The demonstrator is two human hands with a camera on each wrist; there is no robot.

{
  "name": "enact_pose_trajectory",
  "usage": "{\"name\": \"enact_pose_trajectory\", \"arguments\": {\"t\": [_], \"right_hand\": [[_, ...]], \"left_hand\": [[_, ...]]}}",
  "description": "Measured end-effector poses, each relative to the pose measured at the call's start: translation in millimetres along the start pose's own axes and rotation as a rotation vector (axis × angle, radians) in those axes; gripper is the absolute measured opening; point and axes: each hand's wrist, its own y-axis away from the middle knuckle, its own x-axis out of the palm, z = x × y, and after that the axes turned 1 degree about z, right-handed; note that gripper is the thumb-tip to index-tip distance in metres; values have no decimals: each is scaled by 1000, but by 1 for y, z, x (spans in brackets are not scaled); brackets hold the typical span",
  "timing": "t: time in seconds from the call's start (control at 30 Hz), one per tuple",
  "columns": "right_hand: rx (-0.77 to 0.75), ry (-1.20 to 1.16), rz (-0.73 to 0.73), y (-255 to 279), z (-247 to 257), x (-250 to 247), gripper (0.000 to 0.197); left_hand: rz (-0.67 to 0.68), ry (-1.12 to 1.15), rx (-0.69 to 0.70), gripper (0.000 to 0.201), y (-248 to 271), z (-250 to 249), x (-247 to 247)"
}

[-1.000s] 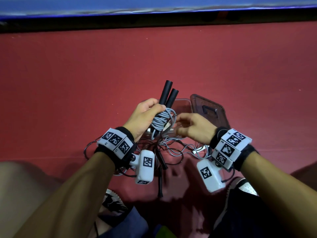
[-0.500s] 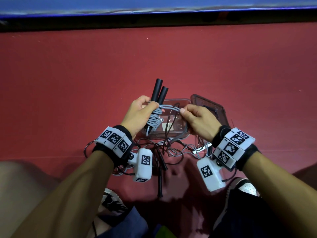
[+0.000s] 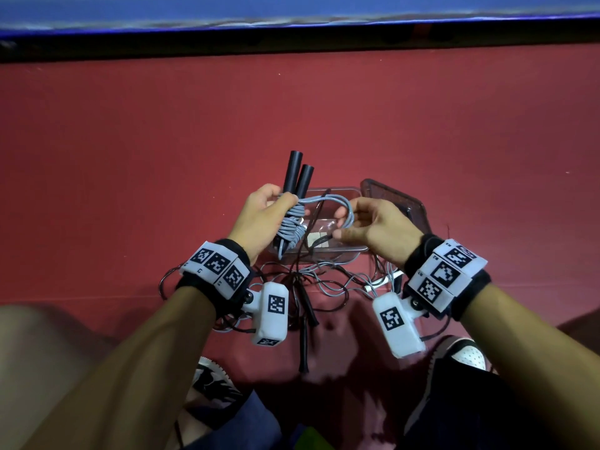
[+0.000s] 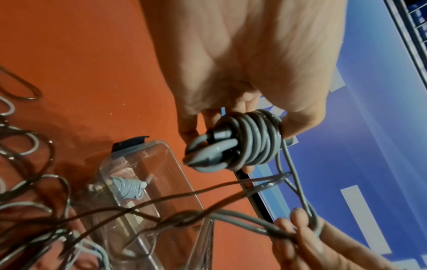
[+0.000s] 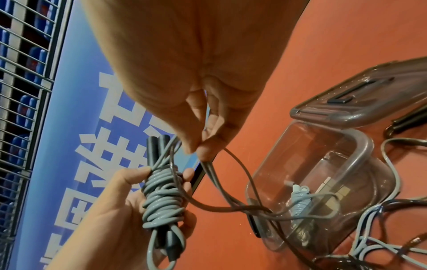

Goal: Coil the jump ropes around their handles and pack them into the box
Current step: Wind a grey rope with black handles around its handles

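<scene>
Reference landmark: the clear box point(image 3: 344, 254), open on the red floor point(image 3: 130, 141).

1. Left of the box, the left hand point(image 3: 259, 219) is clenched around two black handles point(image 3: 297, 173) held side by side, ends pointing away from the person. Grey rope point(image 3: 292, 228) is wound in several turns around both handles. The thumb presses on the topmost turns.

2. Above the box, a doubled loop of the same grey rope point(image 3: 328, 201) spans from the coil to the right hand. A thin dark rope point(image 4: 161, 199) crosses this span.

3. Inside the box lies one light blue coiled rope point(image 5: 300, 199).

4. Over the right end of the box, the right hand point(image 3: 380, 225) pinches the grey loop between thumb and fingertips point(image 5: 205, 151).

5. Right of the box, touching its far corner, lies the tinted lid point(image 3: 399, 203).

6. On the near side of the box, loose ropes point(image 3: 324, 284) lie tangled on the floor.

Hazards, as judgement:
- If the thumb pressure eases, the upper turns may slip off and the coil unwind.
- The dark rope crossing the span may be caught into the next turn, binding two ropes together.
- Pulling the loop taut could drag the tangle on the near side against the box and shift it.
- An unsecured loop end would likely spring loose once packed.
</scene>
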Motion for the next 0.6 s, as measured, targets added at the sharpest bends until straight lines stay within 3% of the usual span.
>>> {"name": "enact_pose_trajectory", "arguments": {"t": [0.17,0.23,0.33,0.43,0.6], "right_hand": [[-67,-106,-54,0,-4,3,24],[-79,-64,-83,0,-5,4,21],[-88,7,-107,0,-5,3,10],[-54,-29,-132,-1,-3,-1,23],[-79,-202,-91,-3,1,-4,27]], "left_hand": [[17,0,-18,5,1,-3,2],[13,-27,-18,14,0,-2,1],[1,-9,-24,8,1,-3,-1],[7,12,-41,7,0,-1,-2],[30,3,-48,7,2,1,2]]}}
